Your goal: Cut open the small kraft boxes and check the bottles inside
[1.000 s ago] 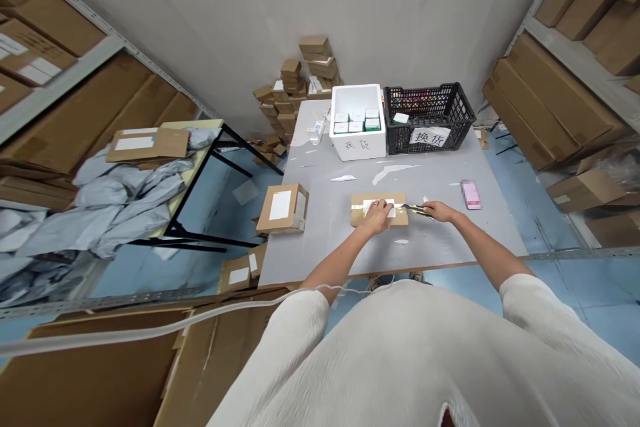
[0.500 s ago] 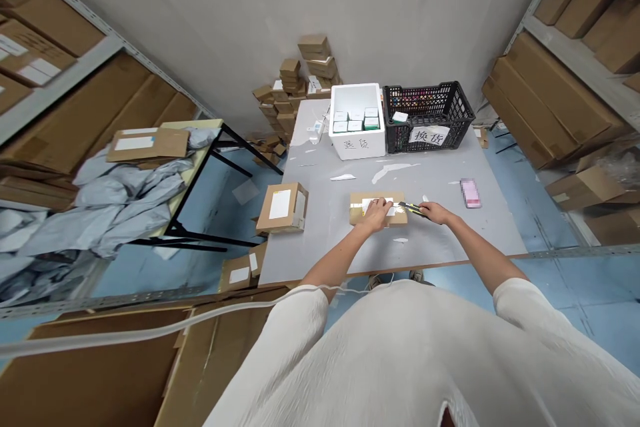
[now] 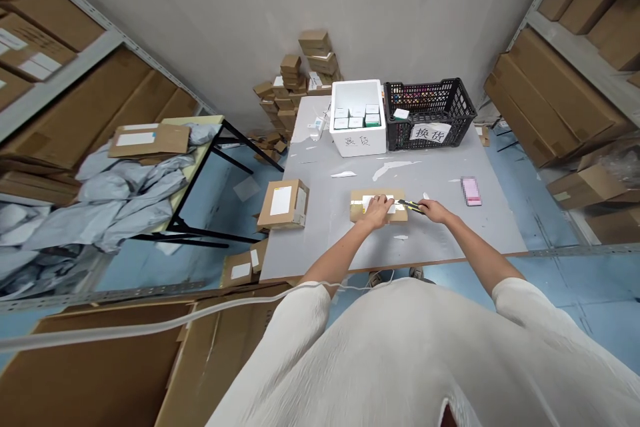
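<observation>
A small flat cardboard box (image 3: 357, 209) with a white label lies on the grey table near its front edge. My left hand (image 3: 377, 209) rests on top of it, fingers spread across the label. In my right hand (image 3: 435, 210) is a yellow and black box cutter (image 3: 412, 206), gripped by its handle. Its tip points left and meets the box's right end; whether the blade is in the cardboard cannot be made out.
A taped cardboard box (image 3: 283, 204) stands on the table's left side. At the back are a white foam bin (image 3: 359, 144) holding several small boxes and a black plastic crate (image 3: 424, 135). A pink phone (image 3: 471, 191) lies at right. A white cable (image 3: 220, 311) crosses at lower left.
The view has shifted slightly. The box cutter sits a touch further left against the box, while my left hand keeps its place on top.
</observation>
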A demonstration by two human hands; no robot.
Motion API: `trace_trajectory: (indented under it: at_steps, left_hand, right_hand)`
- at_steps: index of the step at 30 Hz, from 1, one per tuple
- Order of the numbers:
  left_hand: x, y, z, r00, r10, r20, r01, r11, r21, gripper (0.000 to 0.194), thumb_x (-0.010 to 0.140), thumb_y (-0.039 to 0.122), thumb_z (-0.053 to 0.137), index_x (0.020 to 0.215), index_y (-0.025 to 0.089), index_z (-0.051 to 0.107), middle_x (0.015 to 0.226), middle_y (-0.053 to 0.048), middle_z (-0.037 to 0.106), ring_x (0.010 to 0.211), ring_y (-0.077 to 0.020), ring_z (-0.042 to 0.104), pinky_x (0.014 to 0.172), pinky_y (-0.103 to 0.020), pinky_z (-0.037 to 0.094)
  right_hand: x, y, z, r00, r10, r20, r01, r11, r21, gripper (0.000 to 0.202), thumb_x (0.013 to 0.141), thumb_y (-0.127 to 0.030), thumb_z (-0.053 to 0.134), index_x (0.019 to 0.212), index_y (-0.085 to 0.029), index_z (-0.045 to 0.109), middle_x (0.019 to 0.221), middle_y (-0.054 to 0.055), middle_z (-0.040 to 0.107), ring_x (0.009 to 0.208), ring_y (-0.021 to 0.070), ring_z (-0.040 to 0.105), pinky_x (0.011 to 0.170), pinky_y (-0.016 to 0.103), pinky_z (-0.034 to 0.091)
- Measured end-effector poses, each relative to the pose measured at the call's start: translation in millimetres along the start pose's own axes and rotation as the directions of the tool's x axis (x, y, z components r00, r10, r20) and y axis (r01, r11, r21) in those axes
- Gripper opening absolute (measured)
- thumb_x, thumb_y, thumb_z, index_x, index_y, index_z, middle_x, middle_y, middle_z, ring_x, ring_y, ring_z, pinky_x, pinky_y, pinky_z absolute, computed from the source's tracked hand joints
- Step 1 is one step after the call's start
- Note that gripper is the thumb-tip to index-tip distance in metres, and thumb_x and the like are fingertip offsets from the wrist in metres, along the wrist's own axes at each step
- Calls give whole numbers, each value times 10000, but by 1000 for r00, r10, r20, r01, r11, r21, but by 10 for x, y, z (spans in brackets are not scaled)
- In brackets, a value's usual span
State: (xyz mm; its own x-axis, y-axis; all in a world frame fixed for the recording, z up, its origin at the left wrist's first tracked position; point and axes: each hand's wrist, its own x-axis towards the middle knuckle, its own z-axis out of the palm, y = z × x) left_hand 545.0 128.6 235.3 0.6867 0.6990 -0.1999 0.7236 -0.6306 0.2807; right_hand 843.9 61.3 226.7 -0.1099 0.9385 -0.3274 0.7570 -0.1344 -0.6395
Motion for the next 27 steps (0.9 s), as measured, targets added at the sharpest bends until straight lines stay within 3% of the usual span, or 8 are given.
trace_trajectory:
  at_steps: [5,10,15,18,23,27]
  left_hand:
    - [-3,-4,-24,1000,11,19,-10,1000,-8,772,777,264,912,1442,297,521,1415,-117,545,1358,-341,528,1191,-453,400]
    - [18,103,-76,998,-59,24,60,996,-72,890,790,324,879,1563,315,438,1454,-137,543,1398,-376,526,1224,-530,359]
    - [88,363,-82,999,-43,-15,42,998,-45,698,842,397,869,1448,271,548,1528,-158,521,1460,-384,490,1279,-554,287]
    - [143,472,-67,1000,13,-8,-13,1000,-8,576,893,338,824,1403,239,575,1463,-159,572,1416,-354,537,1250,-501,341]
    - [220,498,-44,1000,-12,21,12,1000,8,630,863,308,848,1423,242,567,1440,-146,585,1369,-344,576,1182,-457,410]
    - [271,499,-15,999,-24,32,23,1000,20,633,861,297,843,1432,255,571,1441,-144,581,1348,-346,596,1180,-465,402]
  right_hand:
    - [-29,44,-81,995,2,98,-3,1000,18,319,1022,-433,521,1071,-221,754,890,49,733,795,217,621,730,301,472]
    - [-67,79,-133,999,47,27,-48,999,18,263,1003,-397,536,1013,-214,726,929,52,735,836,210,624,728,286,450]
    - [-171,25,-118,997,73,40,-76,994,74,261,995,-406,534,985,-216,712,864,28,708,747,189,589,682,281,439]
    - [-216,36,-147,999,49,15,-50,995,88,275,1001,-412,527,993,-213,718,876,35,723,768,197,607,702,287,449]
    - [-172,191,-229,993,31,-113,-27,999,34,327,1025,-406,494,1094,-205,743,986,75,774,874,234,650,762,304,472]
    - [-77,315,-211,996,27,-85,-33,998,-61,353,1052,-374,482,1227,-217,745,1059,88,791,922,248,664,768,301,458]
